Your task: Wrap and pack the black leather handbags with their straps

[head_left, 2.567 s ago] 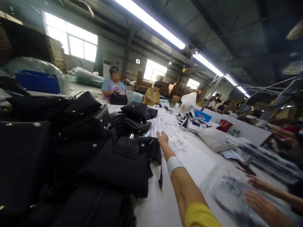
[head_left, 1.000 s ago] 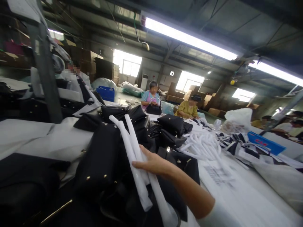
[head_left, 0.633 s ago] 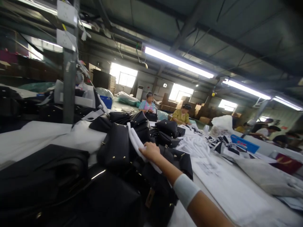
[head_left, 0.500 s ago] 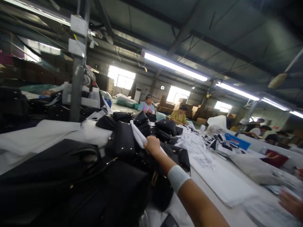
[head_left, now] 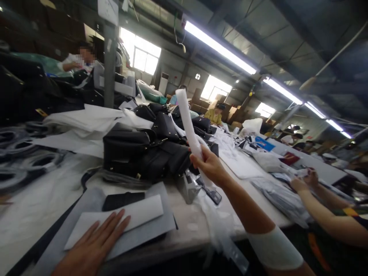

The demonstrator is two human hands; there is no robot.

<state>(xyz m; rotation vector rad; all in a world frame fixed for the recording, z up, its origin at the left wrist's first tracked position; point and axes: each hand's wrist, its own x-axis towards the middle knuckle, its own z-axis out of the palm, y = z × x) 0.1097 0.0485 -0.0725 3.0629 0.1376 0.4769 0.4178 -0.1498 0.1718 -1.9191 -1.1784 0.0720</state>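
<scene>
My left hand (head_left: pixel 94 243) lies flat with its fingers stretched on a folded white sheet (head_left: pixel 143 211). Beneath that sheet are a larger piece of thin greyish-white paper (head_left: pixel 161 226) and a black piece (head_left: pixel 123 200), partly covered. My right hand (head_left: pixel 211 165) is closed around a long white foam roll (head_left: pixel 186 119), held up at a tilt above the table. Just behind the foam roll, black handbags (head_left: pixel 126 147) with small gold studs are heaped. Below my right hand lies a small black object with a grey label (head_left: pixel 212 196), its kind unclear.
White foam sheets (head_left: pixel 83 119) are stacked behind the bags at left, near a metal post (head_left: pixel 109 65). Rings of wrapped grey strips (head_left: pixel 43 161) lie at far left. A co-worker's hands and arms (head_left: pixel 322 207) are at right, beside plastic-wrapped items (head_left: pixel 278 199).
My right hand has lifted the white foam roll off the bag pile and drawn it nearer. The view has tilted down, and my left hand now shows on the white sheet.
</scene>
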